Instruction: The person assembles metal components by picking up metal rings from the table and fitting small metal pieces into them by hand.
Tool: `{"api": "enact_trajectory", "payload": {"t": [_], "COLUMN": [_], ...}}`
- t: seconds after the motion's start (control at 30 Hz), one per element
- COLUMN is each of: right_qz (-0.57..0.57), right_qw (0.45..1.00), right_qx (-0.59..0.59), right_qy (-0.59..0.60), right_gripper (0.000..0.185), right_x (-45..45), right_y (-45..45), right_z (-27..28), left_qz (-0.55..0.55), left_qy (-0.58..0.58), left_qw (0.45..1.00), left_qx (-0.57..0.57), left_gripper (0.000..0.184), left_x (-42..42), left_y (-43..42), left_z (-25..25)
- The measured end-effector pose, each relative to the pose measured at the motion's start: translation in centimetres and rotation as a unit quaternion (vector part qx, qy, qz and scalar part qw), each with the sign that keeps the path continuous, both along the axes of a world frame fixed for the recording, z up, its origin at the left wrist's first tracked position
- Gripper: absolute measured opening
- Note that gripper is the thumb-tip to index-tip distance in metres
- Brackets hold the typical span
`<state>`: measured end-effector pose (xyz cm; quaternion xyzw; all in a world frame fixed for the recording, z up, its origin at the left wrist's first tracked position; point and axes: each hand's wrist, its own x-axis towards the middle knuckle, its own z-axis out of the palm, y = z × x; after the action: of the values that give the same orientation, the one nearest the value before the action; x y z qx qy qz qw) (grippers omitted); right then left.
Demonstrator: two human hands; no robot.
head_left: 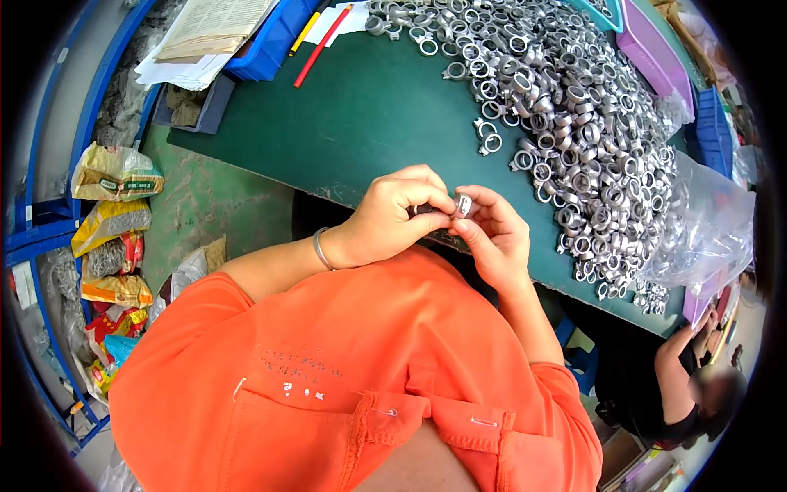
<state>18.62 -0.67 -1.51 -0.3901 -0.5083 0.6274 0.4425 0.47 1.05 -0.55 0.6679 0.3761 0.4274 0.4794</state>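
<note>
Metal ring (463, 204) pinched between left hand (392, 211), right hand (501, 239).

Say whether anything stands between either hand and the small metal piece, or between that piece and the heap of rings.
Nothing visible stands between the left hand or right hand and the metal piece at their fingertips. Toward the heap of rings, the right hand's own fingers come first, then bare tabletop.

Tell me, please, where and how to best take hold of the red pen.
I would pinch the red pen mid-barrel across its width, coming from above and the near right. It is slim and lies slantwise on the green tabletop; a yellow pen lies close on its left, and white paper is at its far end, so the near right side seems freer.
</note>
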Motion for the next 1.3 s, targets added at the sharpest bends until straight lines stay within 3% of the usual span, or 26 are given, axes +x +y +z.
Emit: {"api": "enact_trajectory", "payload": {"t": [0.07,0.13,0.17,0.2,0.23,0.27,0.3,0.37,0.43,0.5,0.57,0.63,0.7,0.77,0.87,0.93,1.07,1.13,1.23,1.3], "right_qz": [-0.018,-0.036,-0.092,-0.146,-0.146,-0.114,-0.081,0.002,-0.066,-0.156,-0.173,-0.142,-0.159,-0.142,-0.121,-0.11,-0.112,-0.103,-0.079,-0.085], "right_qw": [1.0,0.999,0.987,0.958,0.957,0.928,0.885,0.912,0.879,0.8,0.716,0.701,0.703,0.872,0.958,0.976,0.967,0.881,0.891,0.956], "right_qx": [0.002,0.004,0.077,0.149,0.151,0.242,0.329,0.306,0.372,0.408,0.419,0.374,0.401,0.259,0.156,0.142,0.181,0.375,0.365,0.241], "right_qy": [-0.007,-0.014,-0.107,-0.199,-0.199,-0.26,-0.319,-0.273,-0.29,-0.41,-0.531,-0.59,-0.565,-0.39,-0.209,-0.127,-0.136,-0.27,-0.258,-0.148], "right_gripper": [0.032,0.031,0.028,0.026,0.026,0.025,0.025,0.023,0.02,0.021,0.025,0.029,0.022,0.016,0.019,0.02,0.022,0.022,0.022,0.017], "right_x": [-0.1,-0.1,-0.1,-0.2,-0.1,-0.1,0.0,-0.2,0.0,0.6,0.5,0.6,0.6,0.7,0.4,0.1,-0.3,-0.3,0.1,0.2], "right_y": [-0.1,-0.2,-0.3,-0.2,-0.1,0.2,0.4,1.0,2.5,4.7,6.8,6.9,6.5,5.4,3.8,2.6,1.2,1.3,1.5,1.1], "right_z": [0.0,-0.2,-0.4,-0.5,-0.4,-0.1,0.2,1.3,0.7,-0.5,-0.2,-0.7,-0.2,0.1,-0.3,-0.2,0.8,1.1,0.9,0.2], "left_qz": [-0.001,-0.006,-0.006,-0.028,-0.048,-0.056,-0.063,-0.087,-0.085,-0.089,-0.083,-0.074,-0.044,-0.04,-0.042,-0.042,-0.044,-0.042,-0.017,0.01], "left_qy": [-0.003,-0.025,-0.026,-0.085,-0.141,-0.18,-0.218,-0.234,-0.233,-0.232,-0.217,-0.204,-0.212,-0.215,-0.204,-0.207,-0.218,-0.211,-0.127,-0.062], "left_qw": [1.0,0.997,0.997,0.968,0.908,0.893,0.858,0.829,0.814,0.816,0.825,0.834,0.841,0.848,0.872,0.877,0.887,0.889,0.932,0.994], "left_qx": [0.001,-0.075,-0.073,-0.236,-0.392,-0.41,-0.461,-0.5,-0.525,-0.522,-0.516,-0.507,-0.496,-0.482,-0.443,-0.431,-0.404,-0.403,-0.34,-0.092], "left_gripper": [0.013,0.01,0.01,0.016,0.024,0.037,0.038,0.036,0.021,0.015,0.014,0.013,0.012,0.015,0.02,0.02,0.017,0.015,0.01,0.006], "left_x": [0.0,0.0,-0.1,-0.3,-0.4,-0.3,-0.4,-0.7,-0.5,-0.8,-0.7,-0.6,-0.6,-0.8,-0.5,-0.2,-0.1,0.0,0.0,0.1], "left_y": [0.0,-0.2,0.0,0.2,0.4,0.4,0.5,0.5,0.4,0.4,0.3,0.3,0.3,0.3,0.3,0.3,0.3,0.2,-0.1,-0.2], "left_z": [0.0,-0.2,0.2,0.7,1.1,0.3,0.0,-1.2,-1.0,-1.4,-1.0,-0.6,-0.4,-0.7,-0.6,-0.2,-0.4,0.0,0.0,-0.3]}}
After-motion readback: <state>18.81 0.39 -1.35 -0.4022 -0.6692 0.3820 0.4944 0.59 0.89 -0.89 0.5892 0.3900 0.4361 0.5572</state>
